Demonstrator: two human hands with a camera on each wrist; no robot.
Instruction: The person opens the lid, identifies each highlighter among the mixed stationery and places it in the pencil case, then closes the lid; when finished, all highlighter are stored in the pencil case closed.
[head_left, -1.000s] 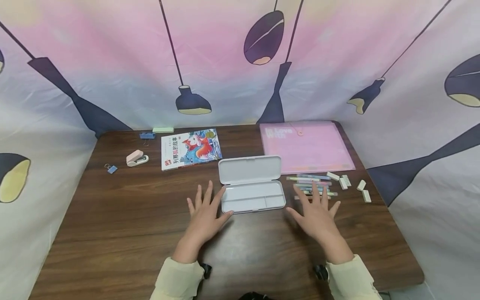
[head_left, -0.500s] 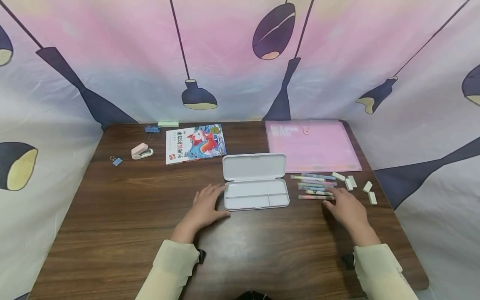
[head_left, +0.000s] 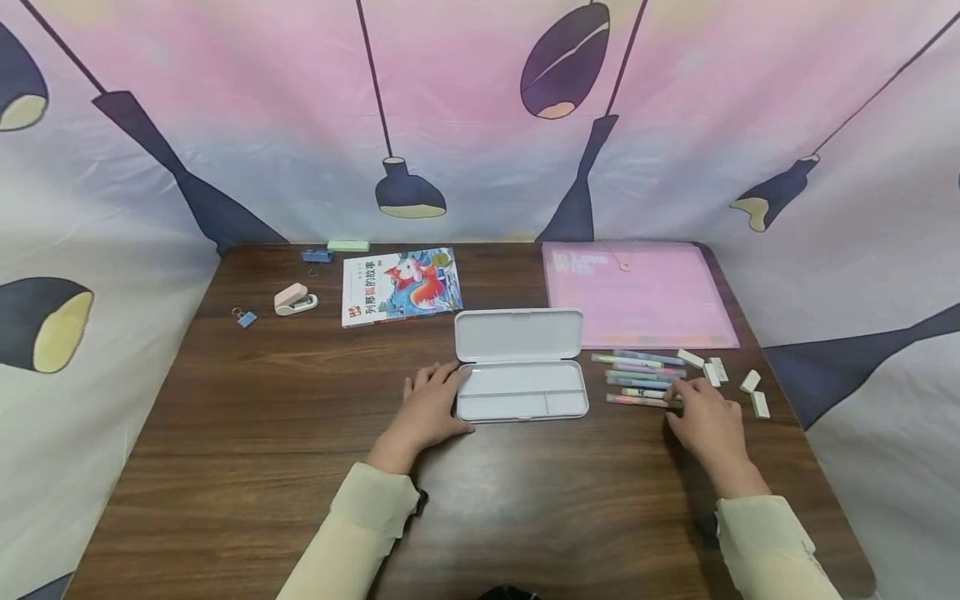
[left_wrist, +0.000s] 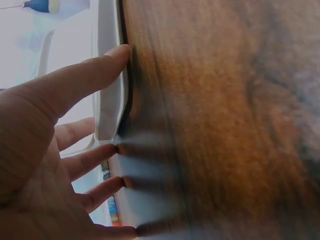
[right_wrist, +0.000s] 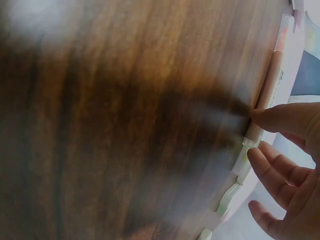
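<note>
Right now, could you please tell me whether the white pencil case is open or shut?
The white pencil case is open: the head view shows its lid turned back and its divided interior exposed.

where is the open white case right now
In the head view, the open white case sits just right of centre, between the left hand at its left end and the pens to its right.

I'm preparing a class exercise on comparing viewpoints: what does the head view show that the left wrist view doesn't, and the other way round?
Only the head view: the right hand, pens and erasers.

Only the left wrist view: the palm side of the left hand.

Both: the left hand itself, the open case, the table and the backdrop.
</note>
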